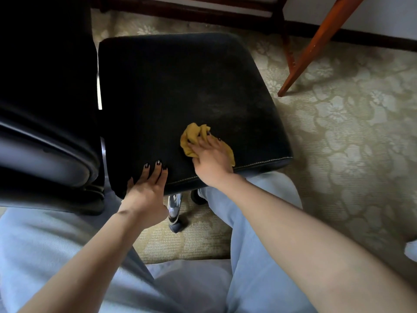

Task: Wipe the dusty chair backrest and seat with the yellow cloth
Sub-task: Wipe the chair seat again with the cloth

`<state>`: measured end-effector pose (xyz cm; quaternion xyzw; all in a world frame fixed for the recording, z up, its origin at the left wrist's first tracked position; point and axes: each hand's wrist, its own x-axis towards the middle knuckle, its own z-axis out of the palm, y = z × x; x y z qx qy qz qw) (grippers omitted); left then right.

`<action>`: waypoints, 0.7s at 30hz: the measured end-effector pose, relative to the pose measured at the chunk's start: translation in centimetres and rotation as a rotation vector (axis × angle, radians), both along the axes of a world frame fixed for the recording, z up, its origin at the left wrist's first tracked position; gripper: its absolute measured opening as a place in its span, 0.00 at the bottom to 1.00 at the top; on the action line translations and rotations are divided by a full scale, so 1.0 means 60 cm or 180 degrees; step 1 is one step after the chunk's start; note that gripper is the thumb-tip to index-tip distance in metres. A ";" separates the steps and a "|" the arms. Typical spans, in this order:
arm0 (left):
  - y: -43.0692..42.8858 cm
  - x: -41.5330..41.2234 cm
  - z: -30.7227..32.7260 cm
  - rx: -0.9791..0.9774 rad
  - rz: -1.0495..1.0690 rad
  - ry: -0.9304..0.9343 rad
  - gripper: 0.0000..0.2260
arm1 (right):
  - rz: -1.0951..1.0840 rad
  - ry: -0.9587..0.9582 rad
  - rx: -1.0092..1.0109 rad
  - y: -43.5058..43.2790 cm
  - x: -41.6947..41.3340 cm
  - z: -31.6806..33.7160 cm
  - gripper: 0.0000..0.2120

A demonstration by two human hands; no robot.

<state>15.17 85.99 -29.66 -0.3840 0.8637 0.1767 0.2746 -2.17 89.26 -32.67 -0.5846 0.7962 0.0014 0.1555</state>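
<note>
Viewed from above, over a pale floral carpet (338,132): black office chair, backrest (45,75) looming dark at the left, seat (169,86) filling the centre. Grey dust showing in dull smears across the right half of the seat cushion, pale stitching along its near edge.

In the foreground, legs in light blue trousers (259,222), one knee tucked beneath the seat's near edge, with two bare forearms reaching forward over them.

At the upper right, a slanted reddish wooden leg (316,48) standing on the carpet, well apart from the chair. Under the seat, a chrome base leg (173,211) and a black castor (198,197) between the knees.

Left grip (146,188) laid flat on the near left corner of the seat, fingers straight and slightly spread, dark-painted nails up, holding nothing.

Right grip (209,161) just beside it, near the front edge, fingers and thumb bent over the yellow cloth (191,136) and pressing it onto the cushion.

Cloth crumpled, bunched ahead of the fingertips, one corner trailing out from under the palm toward the stitched edge.
</note>
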 end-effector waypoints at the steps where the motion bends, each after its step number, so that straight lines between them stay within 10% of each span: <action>1: 0.000 -0.001 0.000 -0.0009 -0.0006 0.0002 0.37 | 0.0100 -0.0025 -0.0014 0.000 0.007 -0.002 0.23; 8: 0.001 0.004 -0.006 0.0007 0.0016 0.0005 0.39 | 0.0574 0.0027 -0.0213 0.013 -0.046 -0.005 0.22; 21: 0.001 0.006 -0.004 0.0061 -0.0006 0.0013 0.39 | -0.0887 -0.0007 -0.0192 0.065 -0.211 -0.006 0.23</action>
